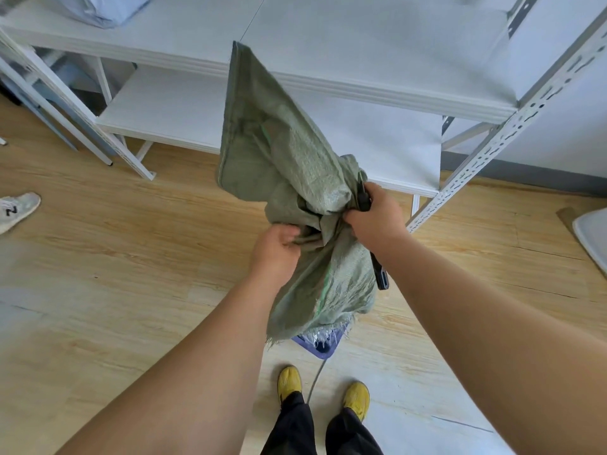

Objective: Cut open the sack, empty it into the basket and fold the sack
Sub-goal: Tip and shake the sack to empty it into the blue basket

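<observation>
My left hand (276,247) and right hand (374,218) clutched the bunched green woven sack (295,165). Its frayed mouth hung over a mostly hidden blue basket (323,351); I couldn't see inside either.

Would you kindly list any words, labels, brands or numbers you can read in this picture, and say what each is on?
"N": a single dark letter logo on the side of the white sneaker lying on the floor at the left edge.
Nothing readable shows on the green sack, the shelving or the yellow shoes.

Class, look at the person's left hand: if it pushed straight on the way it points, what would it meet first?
The left hand already grips the green sack; pushed further, it would probably reach the right hand.
</observation>
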Tool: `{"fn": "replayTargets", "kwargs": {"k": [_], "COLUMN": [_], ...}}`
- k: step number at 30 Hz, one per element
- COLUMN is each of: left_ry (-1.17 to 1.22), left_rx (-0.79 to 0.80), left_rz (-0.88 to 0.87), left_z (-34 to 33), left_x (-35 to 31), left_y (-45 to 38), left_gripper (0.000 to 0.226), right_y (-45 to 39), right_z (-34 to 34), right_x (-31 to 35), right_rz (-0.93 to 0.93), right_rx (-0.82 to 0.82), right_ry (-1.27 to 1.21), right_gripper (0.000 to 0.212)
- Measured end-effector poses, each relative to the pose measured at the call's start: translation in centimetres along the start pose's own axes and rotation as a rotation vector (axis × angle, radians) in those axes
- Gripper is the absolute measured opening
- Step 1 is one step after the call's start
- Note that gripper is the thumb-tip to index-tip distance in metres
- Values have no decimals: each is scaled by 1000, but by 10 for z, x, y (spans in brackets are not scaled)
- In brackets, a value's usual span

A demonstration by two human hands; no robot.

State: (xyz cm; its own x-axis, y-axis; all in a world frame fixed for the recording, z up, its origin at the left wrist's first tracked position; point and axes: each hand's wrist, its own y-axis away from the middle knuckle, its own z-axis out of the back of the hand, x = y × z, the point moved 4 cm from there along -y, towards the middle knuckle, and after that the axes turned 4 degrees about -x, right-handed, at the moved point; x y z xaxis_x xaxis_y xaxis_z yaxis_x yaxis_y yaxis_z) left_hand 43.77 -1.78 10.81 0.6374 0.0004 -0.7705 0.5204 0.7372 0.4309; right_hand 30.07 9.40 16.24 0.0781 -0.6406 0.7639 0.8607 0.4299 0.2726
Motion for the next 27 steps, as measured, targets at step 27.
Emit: {"fn": "replayTargets", "kwargs": {"k": [27], "left_ry": [428], "left_rx": [46], "left_rz": [-26], "left_z": [12], "left_x": [-77], "left_y": [0], "left_gripper": [7], "right_y": [0], "right_z": [50], "right_x": [98], "right_rz": [458], "right_rx": [-115], "right_ry": [-183], "right_gripper": [31]}}
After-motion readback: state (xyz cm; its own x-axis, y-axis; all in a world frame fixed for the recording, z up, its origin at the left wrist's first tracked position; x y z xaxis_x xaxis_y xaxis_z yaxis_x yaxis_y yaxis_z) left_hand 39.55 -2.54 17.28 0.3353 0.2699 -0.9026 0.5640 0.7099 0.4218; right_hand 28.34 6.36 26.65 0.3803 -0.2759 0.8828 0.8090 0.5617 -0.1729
